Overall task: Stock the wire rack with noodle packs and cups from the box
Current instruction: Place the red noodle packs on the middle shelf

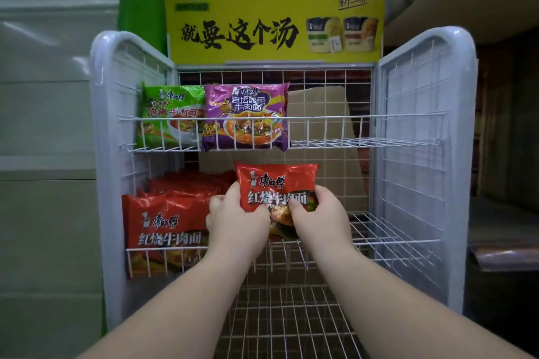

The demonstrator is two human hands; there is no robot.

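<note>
A white wire rack [408,141] stands in front of me with several shelves. Both my hands hold a red noodle pack [275,183] upright over the middle shelf: my left hand [237,218] grips its lower left edge, my right hand [319,220] its lower right. To the left on the same shelf stands a row of red noodle packs [166,224]. On the top shelf stand a green pack [169,114] and a purple pack [248,116]. The box is not in view.
A yellow sign [274,22] tops the rack. Brown cardboard [320,125] shows behind the back grid. The right parts of the top and middle shelves [388,236] hold nothing, and the bottom shelf [285,315] is bare. A pale cabinet [43,154] stands at the left.
</note>
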